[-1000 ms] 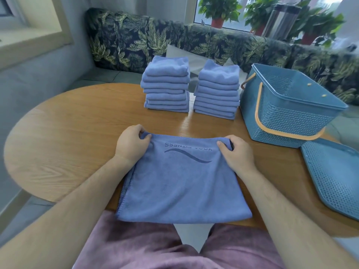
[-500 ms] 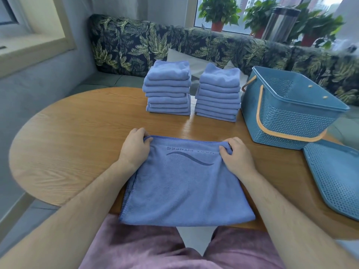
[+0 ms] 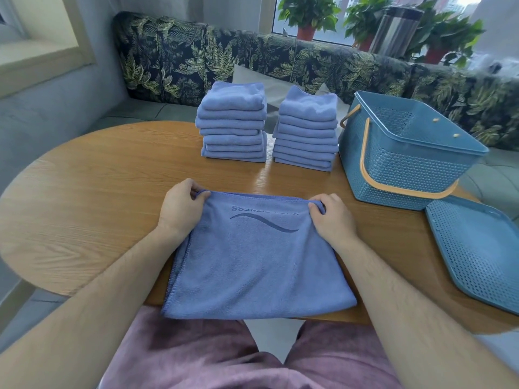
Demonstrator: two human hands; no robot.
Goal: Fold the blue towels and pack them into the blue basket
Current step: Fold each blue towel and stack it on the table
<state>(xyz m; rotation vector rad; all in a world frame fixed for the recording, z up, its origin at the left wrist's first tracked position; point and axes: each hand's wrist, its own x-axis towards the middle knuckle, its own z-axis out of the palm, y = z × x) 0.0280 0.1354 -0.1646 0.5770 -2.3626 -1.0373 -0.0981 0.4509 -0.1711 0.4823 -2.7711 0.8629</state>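
Seen from the head camera, a blue towel (image 3: 252,262) lies flat in the lower centre of the frame on the wooden bench (image 3: 84,197). Its near hem reaches just past the bench edge, above a lap in pink cloth. The left grip (image 3: 179,209) pinches the towel's far left corner between thumb and curled fingers. The right grip (image 3: 331,217) pinches the far right corner the same way, and the far hem runs straight between them. A dark wave mark and upside-down lettering sit just below that hem. In the upper centre, two stacks of folded towels, the left stack (image 3: 233,124) and the right stack (image 3: 307,130), stand side by side with a narrow gap between. Just right of them stands the blue basket (image 3: 407,167), its orange handle (image 3: 365,153) lowered against its wall. A perforated blue lid (image 3: 477,248) lies flat at the right edge, near the basket. A leaf-print sofa (image 3: 182,51) runs across the top.
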